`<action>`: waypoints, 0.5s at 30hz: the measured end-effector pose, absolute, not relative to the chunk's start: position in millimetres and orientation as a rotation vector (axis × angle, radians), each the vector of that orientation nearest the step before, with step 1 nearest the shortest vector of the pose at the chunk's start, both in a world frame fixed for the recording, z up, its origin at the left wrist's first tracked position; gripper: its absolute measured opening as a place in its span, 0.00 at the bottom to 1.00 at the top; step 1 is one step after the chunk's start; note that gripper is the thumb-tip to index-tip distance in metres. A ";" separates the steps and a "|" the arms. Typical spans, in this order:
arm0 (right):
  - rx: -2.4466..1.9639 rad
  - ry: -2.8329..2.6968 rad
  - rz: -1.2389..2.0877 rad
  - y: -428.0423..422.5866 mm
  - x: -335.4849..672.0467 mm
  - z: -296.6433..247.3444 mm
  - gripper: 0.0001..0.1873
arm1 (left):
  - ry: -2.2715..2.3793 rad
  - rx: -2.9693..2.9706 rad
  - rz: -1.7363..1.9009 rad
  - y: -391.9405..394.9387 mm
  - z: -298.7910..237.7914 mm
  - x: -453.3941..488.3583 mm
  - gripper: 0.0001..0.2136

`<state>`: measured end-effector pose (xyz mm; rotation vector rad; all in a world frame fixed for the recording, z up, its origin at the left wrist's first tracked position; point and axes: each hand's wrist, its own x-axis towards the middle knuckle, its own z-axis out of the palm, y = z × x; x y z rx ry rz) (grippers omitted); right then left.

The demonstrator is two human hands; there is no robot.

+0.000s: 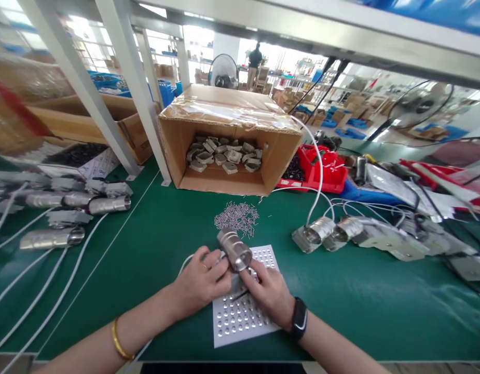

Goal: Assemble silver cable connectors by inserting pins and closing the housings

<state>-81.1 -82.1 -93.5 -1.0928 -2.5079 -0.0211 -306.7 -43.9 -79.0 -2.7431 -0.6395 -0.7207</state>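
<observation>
Between my two hands is a shiny metal cylindrical fitting (235, 250), tilted, its open end facing me. My left hand (204, 280) is closed on its left side, and a white cable runs out beneath that wrist. My right hand (269, 291) grips it from the lower right, fingers partly hidden behind the cylinder. A short dark piece (240, 295) shows below the fitting; I cannot make out what it is. Under both hands lies a white sheet (245, 324) with rows of small clear domes. Just beyond the fitting is a pile of small screws (236, 218).
An open cardboard box (230, 184) holding grey metal parts stands behind the screws. More fittings with white cables lie at left (53, 238) and right (321, 228). A red bin (325, 169) sits at the back right. Shelf posts (134, 83) rise at the left.
</observation>
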 end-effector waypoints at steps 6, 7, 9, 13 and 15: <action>-1.270 -2.405 0.340 -89.3 -40.6 -97.1 0.15 | -0.416 -2.773 -0.721 -51.5 -100.9 -310.3 0.13; -1.366 -2.275 0.428 -81.6 -36.9 -95.7 0.14 | -0.379 -2.819 -0.732 -53.6 -102.7 -313.7 0.14; -1.533 -2.059 0.558 -58.6 -35.4 -93.9 0.12 | -0.334 -2.892 -0.737 -57.1 -106.0 -320.3 0.16; -1.642 -1.957 0.546 -6.5 -55.5 -94.1 0.14 | -0.504 -2.916 -0.754 -61.6 -108.6 -325.1 0.19; -1.681 -1.926 0.478 13.8 -69.7 -94.6 0.12 | -0.630 -2.900 -0.791 -62.8 -105.7 -324.5 0.15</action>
